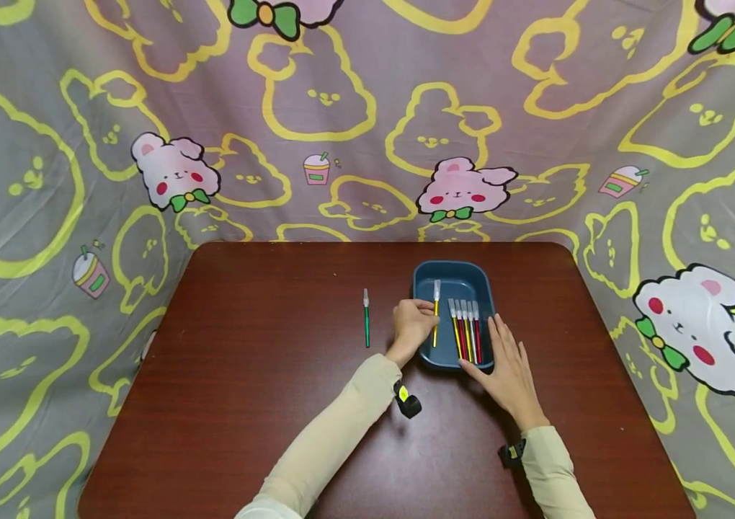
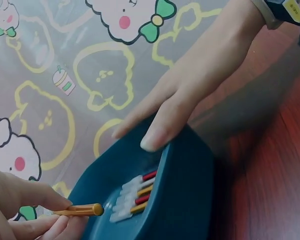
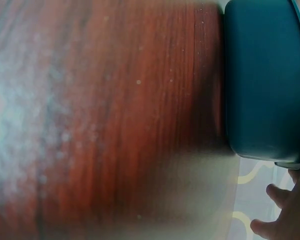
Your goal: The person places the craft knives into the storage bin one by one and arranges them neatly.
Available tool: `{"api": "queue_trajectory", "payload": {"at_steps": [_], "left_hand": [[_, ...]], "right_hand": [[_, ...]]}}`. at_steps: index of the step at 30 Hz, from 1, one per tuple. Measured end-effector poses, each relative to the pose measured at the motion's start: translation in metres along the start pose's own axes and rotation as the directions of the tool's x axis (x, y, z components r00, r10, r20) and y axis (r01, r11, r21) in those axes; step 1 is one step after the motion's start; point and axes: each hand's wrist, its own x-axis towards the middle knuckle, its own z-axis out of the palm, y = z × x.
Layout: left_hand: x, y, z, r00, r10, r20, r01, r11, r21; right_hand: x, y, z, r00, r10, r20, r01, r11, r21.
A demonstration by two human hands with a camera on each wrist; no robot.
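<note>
A yellow-barrelled pen (image 1: 435, 317) is pinched by the left hand (image 1: 411, 326) over the dark blue plastic tray (image 1: 424, 278), steadied by the flat, spread right hand (image 1: 509, 364); four capped pens (image 1: 465, 330) lie inside, and one green pen (image 1: 366, 318) is left on the brown wooden table (image 1: 264, 375).

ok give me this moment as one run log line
left hand: pinches yellow pen over blue tray | right hand: flat against tray's right edge | tray: four pens | table: green pen

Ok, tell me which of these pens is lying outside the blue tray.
The green pen, alone on the table left of the tray. The left hand holds the yellow one over the tray; the rest lie inside.
</note>
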Motion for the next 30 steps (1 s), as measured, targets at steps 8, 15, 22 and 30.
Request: {"api": "queue_trajectory", "payload": {"at_steps": [8,15,22,30], "left_hand": [[-0.003,0.008,0.024,1.000,0.015,0.003,-0.015,0.999,0.043],[-0.003,0.005,0.039,0.999,-0.012,-0.034,0.015,0.996,0.084],[0.000,0.001,0.046,0.997,-0.073,-0.040,0.076,0.994,0.077],[0.007,-0.014,0.069,0.991,-0.030,-0.130,0.041,0.995,0.086]], "right_hand": [[-0.001,0.001,0.000,1.000,0.002,-0.011,-0.002,1.000,0.000],[-0.001,0.001,0.000,1.000,0.001,-0.010,-0.001,1.000,0.015],[0.000,0.000,0.001,1.000,0.008,-0.003,-0.008,1.000,0.017],[0.000,0.001,0.000,1.000,0.005,-0.001,-0.005,1.000,0.025]]}}
